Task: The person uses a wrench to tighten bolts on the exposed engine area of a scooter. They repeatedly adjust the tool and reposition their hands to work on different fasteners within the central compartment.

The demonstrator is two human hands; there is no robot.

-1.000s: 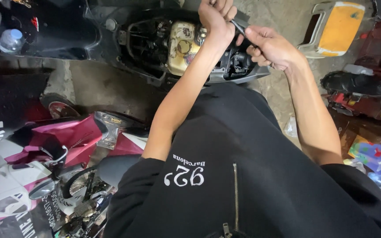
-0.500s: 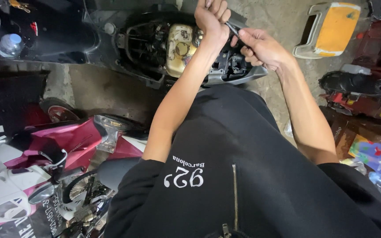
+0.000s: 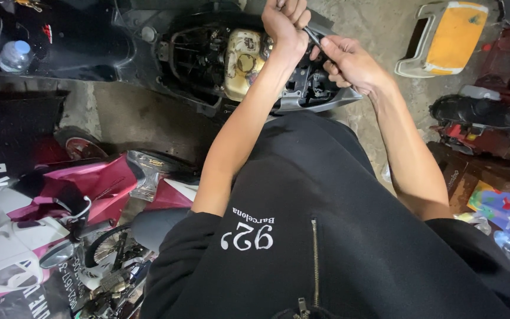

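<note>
1. The left hand (image 3: 287,23) is fisted around a thin dark tool (image 3: 313,36) (its tip is hidden)
2. The right hand (image 3: 349,62) pinches the same tool lower down
3. Both work above the open scooter body (image 3: 219,59), with a yellowed tank (image 3: 244,62) just beside them
4. A yellow stool (image 3: 447,38) stands well apart on the right

Black scooter frame (image 3: 149,53) seen, yellowed cream tank (image 3: 244,59) inside. Stool (image 3: 447,38) coloured orange, pale grey edged. Pink and white body panels (image 3: 90,189) noted. Black shirt (image 3: 326,236) marked with white print. Bottle (image 3: 14,55) capped blue. Floor (image 3: 137,115) grey, stained.
</note>
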